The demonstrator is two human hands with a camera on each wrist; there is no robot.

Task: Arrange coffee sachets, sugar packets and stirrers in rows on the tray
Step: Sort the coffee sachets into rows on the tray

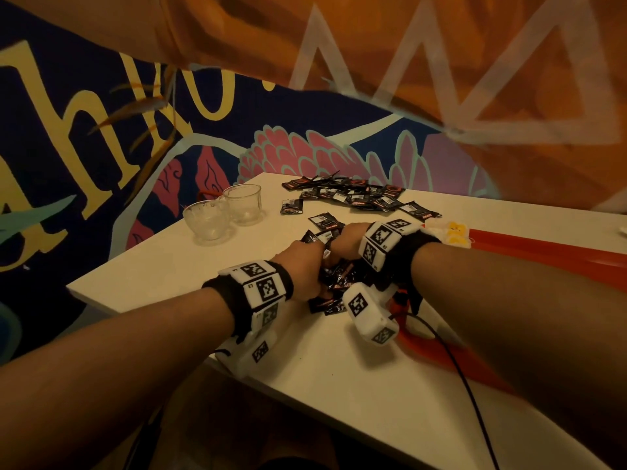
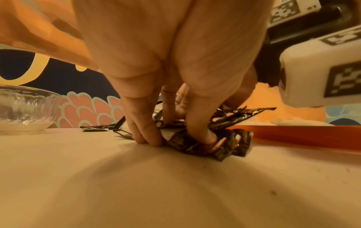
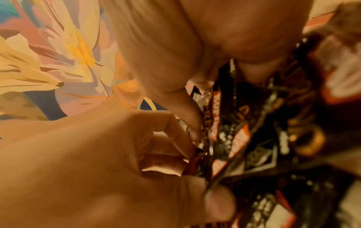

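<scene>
A bunch of black coffee sachets (image 1: 339,283) with orange print stands on edge on the white table (image 1: 190,266), squeezed between my two hands. My left hand (image 1: 305,269) grips it from the left; in the left wrist view its fingers (image 2: 148,135) and thumb curl round the bundle (image 2: 205,146) and press it onto the table. My right hand (image 1: 346,240) holds the same bundle (image 3: 244,138) from the far right side. The red tray (image 1: 543,252) lies just right of the hands. Yellow-and-white sugar packets (image 1: 453,232) sit at the tray's far corner.
More loose coffee sachets (image 1: 353,195) lie scattered across the table's far end, a few (image 1: 322,220) just beyond the hands. Two glass cups (image 1: 224,212) stand at the far left. A black cable (image 1: 468,385) runs from the right wrist across the tray's near end.
</scene>
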